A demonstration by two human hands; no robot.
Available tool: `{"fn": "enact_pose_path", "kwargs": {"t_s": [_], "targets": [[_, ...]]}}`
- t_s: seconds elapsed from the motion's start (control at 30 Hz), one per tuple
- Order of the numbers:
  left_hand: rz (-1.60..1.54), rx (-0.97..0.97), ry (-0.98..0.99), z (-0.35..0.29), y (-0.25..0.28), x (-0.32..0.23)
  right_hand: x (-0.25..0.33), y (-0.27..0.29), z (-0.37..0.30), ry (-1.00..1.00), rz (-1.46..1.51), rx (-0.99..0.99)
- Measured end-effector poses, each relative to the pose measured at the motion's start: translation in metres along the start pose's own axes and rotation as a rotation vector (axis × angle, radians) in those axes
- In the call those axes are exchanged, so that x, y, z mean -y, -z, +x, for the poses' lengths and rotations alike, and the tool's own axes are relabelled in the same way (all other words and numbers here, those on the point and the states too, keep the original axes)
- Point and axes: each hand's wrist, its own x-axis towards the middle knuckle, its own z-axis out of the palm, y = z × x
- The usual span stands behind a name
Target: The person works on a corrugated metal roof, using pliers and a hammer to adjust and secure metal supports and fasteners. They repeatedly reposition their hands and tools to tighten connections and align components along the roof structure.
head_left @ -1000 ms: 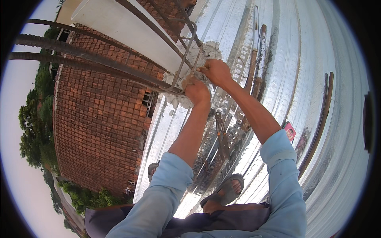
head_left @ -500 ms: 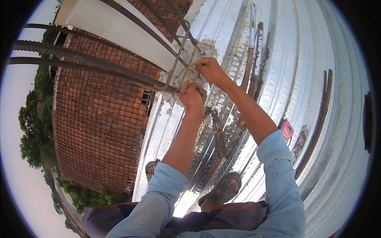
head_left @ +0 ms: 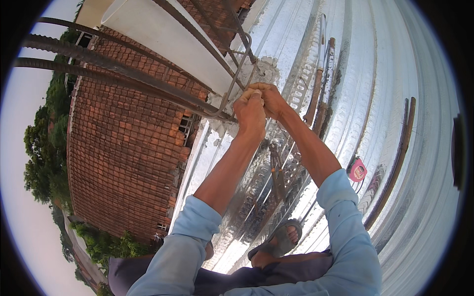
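My left hand [head_left: 251,114] and my right hand [head_left: 273,101] meet at the foot of a column of upright steel bars. Both have their fingers pinched together. Whatever is between them is hidden or too thin to make out. Just left of them is a bent steel stirrup [head_left: 230,98] that loops around the ribbed reinforcing bars [head_left: 133,74]. Inside the bars stands a white plastic pipe [head_left: 165,42]. Rough concrete [head_left: 266,71] surrounds the bars' base. Below my hands, pliers [head_left: 277,173] with orange marks on the handles lie on the metal decking [head_left: 390,64].
A pink tape measure [head_left: 357,170] rests on the decking to the right, beside a long rusty bar [head_left: 399,158]. More rods [head_left: 320,84] lie beyond my right forearm. The decking ends on the left, above a red tiled roof [head_left: 118,153]. My sandalled foot [head_left: 279,240] stands near the pliers.
My hands have come together; they were apart beside the stirrup. The whole view has shifted slightly, with the bars and pipe now a little farther right.
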Motion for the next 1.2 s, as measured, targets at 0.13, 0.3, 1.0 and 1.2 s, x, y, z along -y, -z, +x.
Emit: {"fn": "enact_pose_path", "kwargs": {"t_s": [0.13,0.3,1.0,1.2], "targets": [[0.862,-0.071,-0.325,-0.006,-0.002,0.005,0.001,0.008,0.003,-0.052,-0.067,0.045],[0.679,-0.165,-0.393,0.01,-0.013,-0.005,0.003,0.006,-0.001,-0.061,0.099,0.144],[0.159,-0.11,-0.305,-0.027,-0.001,-0.019,-0.003,-0.04,-0.029,0.379,-0.332,-0.3],[0.356,0.014,-0.083,-0.001,0.03,-0.016,-0.006,-0.04,-0.029,0.433,-0.439,-0.286]]}}
